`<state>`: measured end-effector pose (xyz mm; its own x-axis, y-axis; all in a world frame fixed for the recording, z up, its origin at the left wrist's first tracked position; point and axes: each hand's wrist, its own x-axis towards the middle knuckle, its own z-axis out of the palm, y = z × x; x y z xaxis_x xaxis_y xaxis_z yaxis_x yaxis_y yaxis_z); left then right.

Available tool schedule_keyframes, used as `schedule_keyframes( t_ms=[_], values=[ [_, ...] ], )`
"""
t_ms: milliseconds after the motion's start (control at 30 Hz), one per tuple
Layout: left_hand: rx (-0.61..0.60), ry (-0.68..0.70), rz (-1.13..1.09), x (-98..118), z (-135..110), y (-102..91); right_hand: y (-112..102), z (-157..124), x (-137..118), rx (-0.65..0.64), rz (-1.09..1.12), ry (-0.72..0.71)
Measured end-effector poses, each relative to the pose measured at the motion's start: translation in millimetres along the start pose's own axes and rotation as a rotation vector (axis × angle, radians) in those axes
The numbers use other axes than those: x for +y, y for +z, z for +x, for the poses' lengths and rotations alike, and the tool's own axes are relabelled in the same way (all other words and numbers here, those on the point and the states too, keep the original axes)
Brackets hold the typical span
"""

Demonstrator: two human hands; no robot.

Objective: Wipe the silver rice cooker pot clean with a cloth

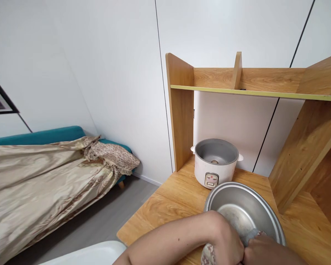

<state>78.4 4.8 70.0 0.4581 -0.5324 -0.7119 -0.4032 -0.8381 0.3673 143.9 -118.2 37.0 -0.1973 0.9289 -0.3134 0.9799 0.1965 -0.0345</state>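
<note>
A round metal pot (245, 206) is tilted toward me above the wooden desk (165, 206). My left hand (226, 241) reaches in from the lower left, its fingers closed over the pot's near rim, and a bit of patterned cloth (209, 255) shows beneath it. My right hand (267, 253) sits at the bottom edge, closed on a grey part of the cloth (253, 233) inside the pot. The two hands touch. Behind the pot stands a white rice cooker (215, 162), lidless, its grey inside exposed.
The desk has a wooden hutch (182, 110) with a shelf above the cooker and a side panel at right. A teal sofa (44, 136) under a beige cover stands at left on the grey floor. Something white (93, 254) lies at the bottom edge.
</note>
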Motion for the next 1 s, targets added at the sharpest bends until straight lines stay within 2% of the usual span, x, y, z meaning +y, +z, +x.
schedule_keyframes(
  t_ms=[133,267,333,500,667,900,1000],
  values=[
    [-0.024,0.053,-0.008,0.1,-1.1,1.7,-12.2,-1.3,-0.4,-0.046,0.054,0.091],
    [0.004,0.094,-0.031,-5.8,-2.2,1.8,-36.0,-5.1,-9.8,-0.153,0.166,0.235],
    [0.015,0.118,-0.044,-10.0,-2.7,2.1,-41.2,-5.2,-13.1,-0.176,0.211,0.296],
    [0.014,0.147,-0.062,-17.7,-0.9,4.6,-25.6,0.4,-9.2,-0.192,0.271,0.194],
    [0.014,0.142,-0.069,-24.5,3.9,7.4,-11.5,4.7,-6.7,-0.115,0.137,0.119],
    [-0.038,0.188,-0.123,-37.7,4.8,5.6,-12.5,10.9,-10.0,-0.074,0.069,0.183],
    [-0.015,0.217,-0.120,-35.7,0.1,1.9,-13.6,10.8,-10.4,-0.042,0.095,0.170]
  ],
)
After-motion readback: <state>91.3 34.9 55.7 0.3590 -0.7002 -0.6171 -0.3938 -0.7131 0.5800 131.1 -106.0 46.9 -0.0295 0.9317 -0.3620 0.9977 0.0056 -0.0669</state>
